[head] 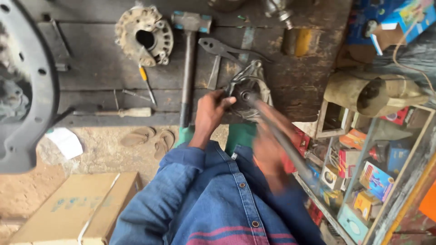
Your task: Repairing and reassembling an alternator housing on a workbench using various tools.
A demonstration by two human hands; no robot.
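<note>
We see a dark wooden table [100,90] running across the top of the view, its planks worn and stained. At the far left hangs a large grey metal ring [27,90] with holes along its rim. To the right stands a glass-fronted shelf [386,181] crammed with small coloured boxes, and on the floor at lower left lies a cardboard box [77,208].

On the table we find a long-handled hammer [188,68], a round metal housing [144,35] with a hole through it, a pair of pliers [227,50] and a wooden-handled screwdriver [122,112].

The alternator part [250,88], a silver casting with a dark pulley, sits at the table's near edge. Our left hand [211,113] has its grip closed on the left side of that part, fingers curled over its rim. Our right hand [268,159] is blurred, below and to the right of the part, its grip wrapped on a long metal rod [281,136] whose far end meets the centre of the pulley.
</note>
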